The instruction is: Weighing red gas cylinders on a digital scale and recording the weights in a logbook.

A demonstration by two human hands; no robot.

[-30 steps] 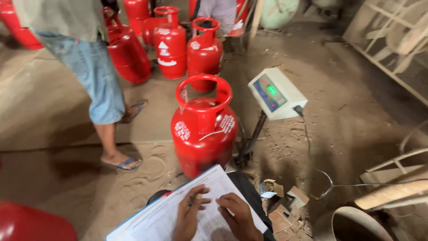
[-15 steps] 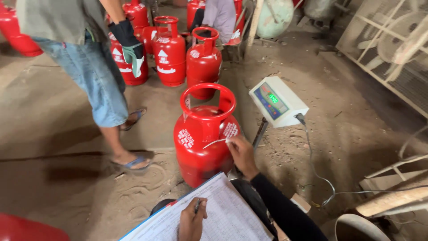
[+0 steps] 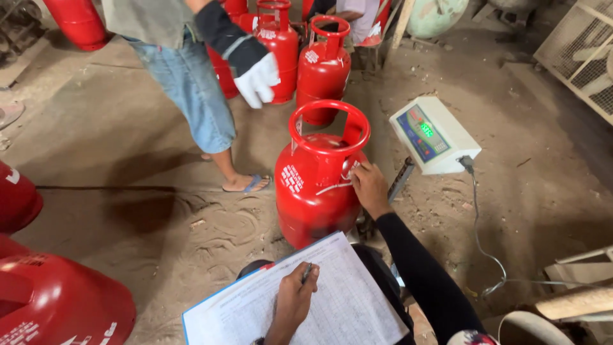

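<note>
Cylinder [image 3: 316, 185] upright, collar up | right hand [image 3: 369, 185] touching it | left hand [image 3: 295, 300] gripping pen [image 3: 307, 273]

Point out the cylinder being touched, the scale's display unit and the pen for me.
red gas cylinder [image 3: 313, 191], head view, on its front body below the ring handle.
scale display unit [image 3: 434, 134], head view, on its white top face.
pen [image 3: 307, 273], head view, on the tip above the left hand's fingers.
</note>
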